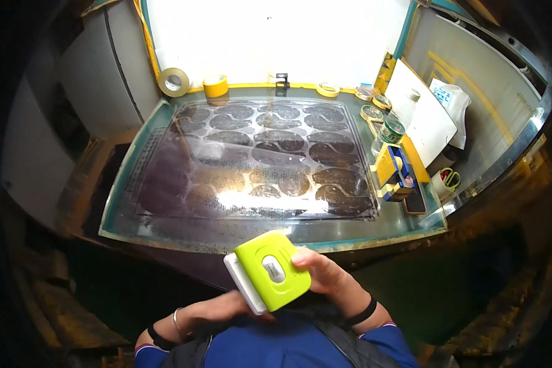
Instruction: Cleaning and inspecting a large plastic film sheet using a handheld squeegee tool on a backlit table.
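A lime-green device with a white slab-like edge (273, 270) is held in front of my body, just off the near edge of the table. It is tilted, its green top facing up with an oval window in it; its exact kind is unclear. My right hand (320, 270) grips its right side, thumb on the green top. From below left, my left hand (230, 305) holds the white edge, with most fingers hidden beneath. Beyond it, a dark patterned sheet (251, 161) with rows of rounded shapes lies on the glass tabletop (270, 233).
Tape rolls, one wide tan (173, 82) and one yellow (215, 86), stand at the back left. On the right are a blue-and-yellow tape dispenser (394, 173), a clear bottle (403, 116), a dark phone (415, 202) and green-handled scissors (451, 179). A bright white panel (276, 43) rises behind.
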